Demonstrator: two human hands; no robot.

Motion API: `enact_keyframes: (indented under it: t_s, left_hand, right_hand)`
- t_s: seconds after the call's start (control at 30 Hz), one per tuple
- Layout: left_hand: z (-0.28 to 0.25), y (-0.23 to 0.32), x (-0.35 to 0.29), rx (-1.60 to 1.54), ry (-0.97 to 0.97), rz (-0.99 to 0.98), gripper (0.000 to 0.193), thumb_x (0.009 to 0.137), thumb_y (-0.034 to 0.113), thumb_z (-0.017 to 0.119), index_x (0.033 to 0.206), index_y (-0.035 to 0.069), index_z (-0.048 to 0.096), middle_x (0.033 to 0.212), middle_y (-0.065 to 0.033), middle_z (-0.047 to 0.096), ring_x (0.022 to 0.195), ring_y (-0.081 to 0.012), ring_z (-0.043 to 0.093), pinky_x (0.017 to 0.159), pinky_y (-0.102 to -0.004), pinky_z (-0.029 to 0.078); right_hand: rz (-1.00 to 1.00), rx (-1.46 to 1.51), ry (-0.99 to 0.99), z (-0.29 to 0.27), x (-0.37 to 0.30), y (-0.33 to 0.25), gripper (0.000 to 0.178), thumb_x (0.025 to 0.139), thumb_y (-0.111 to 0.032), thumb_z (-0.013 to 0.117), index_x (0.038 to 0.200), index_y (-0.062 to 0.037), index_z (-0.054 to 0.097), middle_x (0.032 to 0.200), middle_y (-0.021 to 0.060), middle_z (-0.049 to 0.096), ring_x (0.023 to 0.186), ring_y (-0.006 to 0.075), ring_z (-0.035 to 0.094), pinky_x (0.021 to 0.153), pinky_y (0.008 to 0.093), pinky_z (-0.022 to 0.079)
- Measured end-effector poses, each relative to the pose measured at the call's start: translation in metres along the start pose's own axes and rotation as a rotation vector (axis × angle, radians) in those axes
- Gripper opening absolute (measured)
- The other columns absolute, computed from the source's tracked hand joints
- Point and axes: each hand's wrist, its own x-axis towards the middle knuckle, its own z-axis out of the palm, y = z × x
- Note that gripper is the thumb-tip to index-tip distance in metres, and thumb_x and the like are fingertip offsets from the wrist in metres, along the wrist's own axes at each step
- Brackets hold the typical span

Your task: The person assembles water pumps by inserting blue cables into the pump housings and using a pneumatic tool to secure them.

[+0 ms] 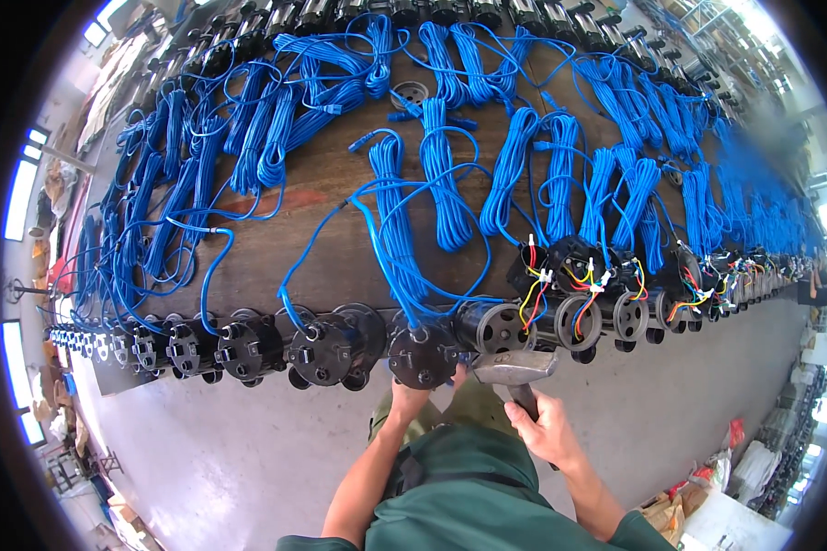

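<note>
My right hand (544, 430) is closed round the handle of a hammer (516, 368), its grey metal head just right of a black cylindrical housing (423, 356). A blue cable (390, 280) runs up from the top of that housing to a coiled bundle on the table. My left hand (410, 399) reaches under the near side of the same housing and grips it from below; its fingers are mostly hidden behind it. Directly to the right stands an uncapped black cylinder (501, 329) with a round, holed end facing me.
A long brown table (294, 220) carries many coiled blue cable bundles (443, 184). More capped housings (322, 354) line its near edge on the left; cylinders with loose coloured wires (579, 321) line it on the right. Grey floor (202, 441) lies below.
</note>
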Motion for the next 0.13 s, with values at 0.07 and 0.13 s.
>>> enact_keyframes:
  t_s: [0.07,0.13]
  left_hand:
    - [0.001,-0.002,-0.001,0.019,0.026,-0.037,0.047,0.080,0.004,0.083,0.122,0.004,0.063,0.102,-0.0045,0.069,0.084,-0.0164,0.066,0.071,-0.0338,0.057]
    - [-0.001,0.017,0.008,0.032,0.030,-0.046,0.052,0.079,0.004,0.084,0.126,0.004,0.062,0.109,-0.0066,0.069,0.091,-0.0174,0.068,0.076,-0.0356,0.059]
  right_hand:
    - [-0.001,-0.034,0.011,0.003,-0.003,-0.006,0.034,0.103,-0.033,0.071,0.094,-0.0003,0.064,0.065,-0.0014,0.055,0.063,0.0076,0.045,0.057,0.0296,0.041]
    - [0.011,-0.024,0.021,0.005,-0.006,-0.005,0.034,0.103,-0.033,0.072,0.095,-0.0012,0.064,0.066,-0.0006,0.056,0.063,0.0083,0.046,0.057,0.0302,0.043]
